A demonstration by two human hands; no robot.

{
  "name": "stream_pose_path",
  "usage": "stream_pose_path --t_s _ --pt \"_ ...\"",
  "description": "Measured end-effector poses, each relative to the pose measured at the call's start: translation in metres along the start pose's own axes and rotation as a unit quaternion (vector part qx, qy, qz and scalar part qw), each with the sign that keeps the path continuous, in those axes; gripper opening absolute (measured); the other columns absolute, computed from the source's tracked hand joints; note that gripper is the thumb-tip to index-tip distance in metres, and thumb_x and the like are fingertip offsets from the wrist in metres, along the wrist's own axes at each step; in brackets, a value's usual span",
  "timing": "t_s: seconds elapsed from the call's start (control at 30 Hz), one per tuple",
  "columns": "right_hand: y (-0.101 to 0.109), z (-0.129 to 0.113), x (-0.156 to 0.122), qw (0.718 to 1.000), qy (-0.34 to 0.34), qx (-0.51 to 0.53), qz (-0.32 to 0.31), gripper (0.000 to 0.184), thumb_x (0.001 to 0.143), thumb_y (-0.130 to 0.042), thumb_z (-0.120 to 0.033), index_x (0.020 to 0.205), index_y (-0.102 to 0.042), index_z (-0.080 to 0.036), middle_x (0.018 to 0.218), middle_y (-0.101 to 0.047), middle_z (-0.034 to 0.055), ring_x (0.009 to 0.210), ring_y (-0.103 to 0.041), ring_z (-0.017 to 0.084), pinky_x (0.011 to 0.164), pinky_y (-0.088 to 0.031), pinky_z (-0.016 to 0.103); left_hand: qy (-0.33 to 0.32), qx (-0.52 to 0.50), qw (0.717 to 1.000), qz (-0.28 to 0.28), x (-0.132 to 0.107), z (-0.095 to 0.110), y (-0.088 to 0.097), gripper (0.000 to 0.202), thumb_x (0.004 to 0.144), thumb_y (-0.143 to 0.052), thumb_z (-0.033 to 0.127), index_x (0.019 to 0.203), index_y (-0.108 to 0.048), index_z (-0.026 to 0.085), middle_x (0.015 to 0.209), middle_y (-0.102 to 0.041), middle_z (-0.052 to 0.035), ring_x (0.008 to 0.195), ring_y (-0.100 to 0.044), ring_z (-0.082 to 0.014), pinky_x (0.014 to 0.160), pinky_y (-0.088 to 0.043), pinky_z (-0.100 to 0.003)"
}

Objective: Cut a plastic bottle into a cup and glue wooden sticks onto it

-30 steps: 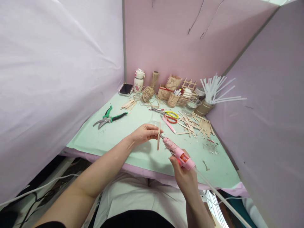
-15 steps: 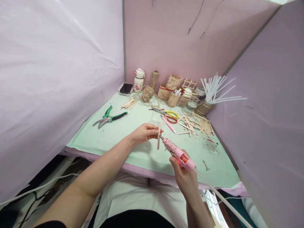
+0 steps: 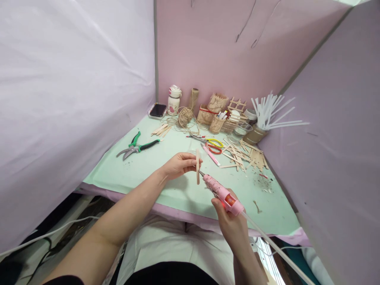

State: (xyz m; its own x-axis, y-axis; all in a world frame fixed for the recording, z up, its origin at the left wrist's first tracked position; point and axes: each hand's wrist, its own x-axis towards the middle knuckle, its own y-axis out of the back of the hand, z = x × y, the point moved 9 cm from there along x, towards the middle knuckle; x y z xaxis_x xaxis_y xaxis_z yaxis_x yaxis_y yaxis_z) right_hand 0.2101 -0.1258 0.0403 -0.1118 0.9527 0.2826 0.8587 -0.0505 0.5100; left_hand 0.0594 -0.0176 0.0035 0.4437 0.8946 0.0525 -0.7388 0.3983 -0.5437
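My left hand [image 3: 177, 165] pinches a flat wooden craft stick [image 3: 197, 168] and holds it upright above the pale green table [image 3: 142, 170]. My right hand [image 3: 230, 221] grips a pink hot glue gun [image 3: 221, 192] with a white glue stick trailing from its back. The gun's metal nozzle touches the lower half of the stick.
Green-handled pliers [image 3: 137, 147] lie at the left. Yellow and red scissors [image 3: 211, 144] and a heap of wooden sticks [image 3: 245, 155] lie beyond my hands. A phone [image 3: 157, 111], a white bottle [image 3: 173, 100], a twine ball [image 3: 184, 116] and a jar of white rods [image 3: 261, 122] stand along the back wall.
The stick and the glue gun have both risen slightly, and the nozzle now meets the stick a little lower on its length.
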Motion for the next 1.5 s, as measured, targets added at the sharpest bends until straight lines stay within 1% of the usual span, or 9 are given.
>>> stream_pose_path --t_s 0.33,0.5,0.63,0.8,0.93,1.1,1.23,1.4,1.5 --pt "0.001 0.000 -0.002 1.000 0.012 -0.026 0.009 0.027 0.087 -0.053 -0.033 0.107 -0.068 -0.023 0.081 -0.067 0.0032 0.077 -0.062 0.019 0.071 -0.048 0.029 -0.010 -0.009 1.000 0.013 -0.002 0.005 -0.001 0.029 0.059 -0.084 0.029 0.078 -0.074 0.010 0.073 -0.069 -0.0063 0.068 -0.064 -0.0133 0.073 -0.050 -0.028" --pt "0.001 -0.001 -0.003 1.000 0.004 -0.027 0.003 0.025 0.088 -0.053 -0.034 0.106 -0.067 -0.024 0.081 -0.065 0.0028 0.075 -0.062 0.019 0.067 -0.048 0.029 -0.020 -0.016 0.999 0.034 -0.001 0.010 0.001 0.029 0.057 -0.085 0.029 0.077 -0.074 0.010 0.074 -0.070 -0.0069 0.068 -0.064 -0.0138 0.071 -0.050 -0.028" --pt "0.001 -0.001 -0.003 1.000 0.005 -0.022 0.005 0.024 0.088 -0.053 -0.034 0.105 -0.067 -0.024 0.080 -0.064 0.0027 0.076 -0.061 0.019 0.067 -0.048 0.029 -0.030 -0.022 0.998 0.050 -0.002 0.013 0.004 0.031 0.055 -0.087 0.029 0.076 -0.074 0.010 0.073 -0.070 -0.0071 0.068 -0.064 -0.0142 0.071 -0.050 -0.029" --pt "0.000 0.000 -0.003 0.999 -0.003 -0.032 0.001 0.026 0.088 -0.054 -0.034 0.108 -0.067 -0.024 0.083 -0.063 0.0032 0.079 -0.061 0.019 0.067 -0.047 0.029 -0.043 -0.023 0.998 0.046 -0.002 0.015 0.006 0.030 0.058 -0.085 0.029 0.078 -0.074 0.010 0.074 -0.070 -0.0073 0.069 -0.064 -0.0142 0.073 -0.050 -0.029" --pt "0.002 -0.002 -0.003 0.999 -0.002 -0.046 0.005 0.026 0.087 -0.055 -0.036 0.107 -0.068 -0.024 0.081 -0.064 0.0026 0.076 -0.061 0.019 0.066 -0.047 0.028 -0.052 -0.033 0.997 0.047 -0.001 0.016 0.008 0.029 0.059 -0.085 0.028 0.079 -0.074 0.010 0.074 -0.071 -0.0072 0.070 -0.064 -0.0139 0.073 -0.050 -0.028" --pt "0.001 -0.003 -0.004 0.999 0.007 -0.040 0.001 0.027 0.087 -0.055 -0.035 0.109 -0.068 -0.025 0.080 -0.064 0.0022 0.078 -0.063 0.020 0.068 -0.049 0.028 -0.057 -0.037 0.996 0.057 -0.001 0.017 0.009 0.030 0.058 -0.085 0.029 0.079 -0.074 0.010 0.072 -0.071 -0.0068 0.068 -0.065 -0.0137 0.072 -0.051 -0.027" --pt "0.000 -0.001 -0.004 0.999 -0.001 -0.036 -0.008 0.029 0.087 -0.055 -0.035 0.111 -0.067 -0.025 0.081 -0.065 0.0025 0.080 -0.064 0.020 0.070 -0.050 0.029 -0.063 -0.041 0.995 0.070 -0.002 0.019 0.012 0.030 0.058 -0.085 0.029 0.078 -0.074 0.010 0.070 -0.070 -0.0064 0.066 -0.065 -0.0130 0.070 -0.051 -0.026" --pt "0.001 -0.004 -0.003 0.999 0.009 -0.037 -0.005 0.027 0.086 -0.056 -0.035 0.109 -0.069 -0.026 0.078 -0.065 0.0018 0.077 -0.064 0.020 0.069 -0.050 0.030 -0.065 -0.046 0.994 0.079 -0.001 0.019 0.013 0.028 0.060 -0.084 0.028 0.079 -0.073 0.010 0.069 -0.069 -0.0056 0.065 -0.065 -0.0129 0.069 -0.051 -0.026" --pt "0.002 -0.006 -0.003 0.999 0.002 -0.037 -0.011 0.028 0.086 -0.055 -0.035 0.110 -0.068 -0.026 0.079 -0.065 0.0017 0.077 -0.063 0.020 0.069 -0.050 0.029 -0.063 -0.053 0.993 0.079 -0.001 0.019 0.013 0.028 0.061 -0.083 0.028 0.080 -0.072 0.010 0.069 -0.069 -0.0051 0.065 -0.065 -0.0122 0.069 -0.051 -0.024"
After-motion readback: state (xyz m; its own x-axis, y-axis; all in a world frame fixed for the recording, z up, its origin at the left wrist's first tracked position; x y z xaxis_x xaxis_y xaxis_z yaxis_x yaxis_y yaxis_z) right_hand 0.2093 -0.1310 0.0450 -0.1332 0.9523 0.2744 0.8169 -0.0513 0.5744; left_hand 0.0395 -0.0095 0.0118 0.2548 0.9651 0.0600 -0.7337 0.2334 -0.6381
